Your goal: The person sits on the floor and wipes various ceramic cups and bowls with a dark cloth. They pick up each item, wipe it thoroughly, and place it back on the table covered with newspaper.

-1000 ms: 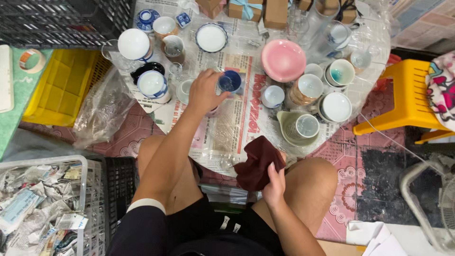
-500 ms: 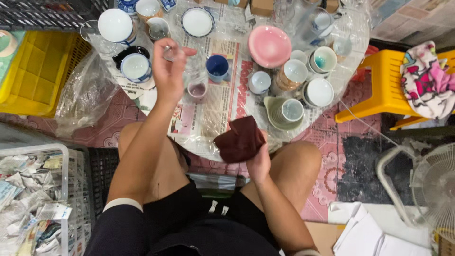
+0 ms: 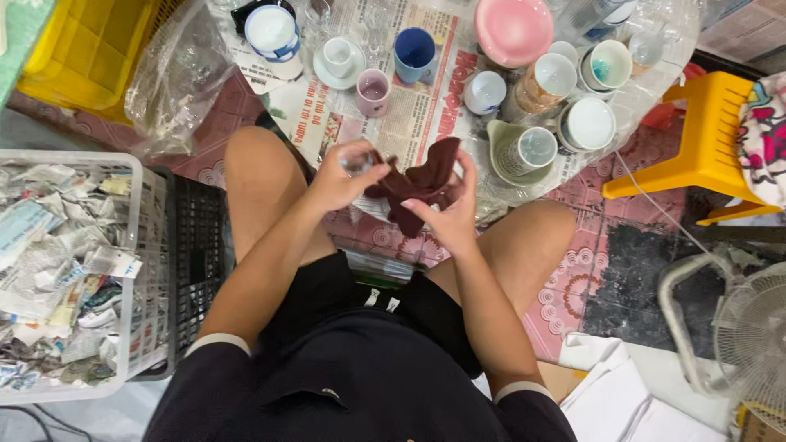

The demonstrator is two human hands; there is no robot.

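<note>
My left hand (image 3: 340, 178) holds a small clear glass (image 3: 358, 157) above my lap, at the near edge of the low round table (image 3: 655, 90). My right hand (image 3: 446, 211) grips a dark maroon cloth (image 3: 417, 184), which touches the glass. Both hands meet between my knees. On the newspaper-covered table beyond them stand a mauve cup (image 3: 372, 90), a blue cup (image 3: 414, 53), a small white cup on a saucer (image 3: 338, 59) and a pink bowl (image 3: 514, 29).
Several more cups and mugs (image 3: 573, 98) crowd the table's right side. A yellow crate (image 3: 90, 49) and clear plastic bag (image 3: 176, 78) lie left. A white basket of crumpled newspaper (image 3: 61, 262) sits at my left, a yellow stool (image 3: 708, 139) and a fan (image 3: 749, 344) at my right.
My left hand drew back from the table with a small glass and came down to meet my right hand and the cloth. The view tilted down toward my lap.
</note>
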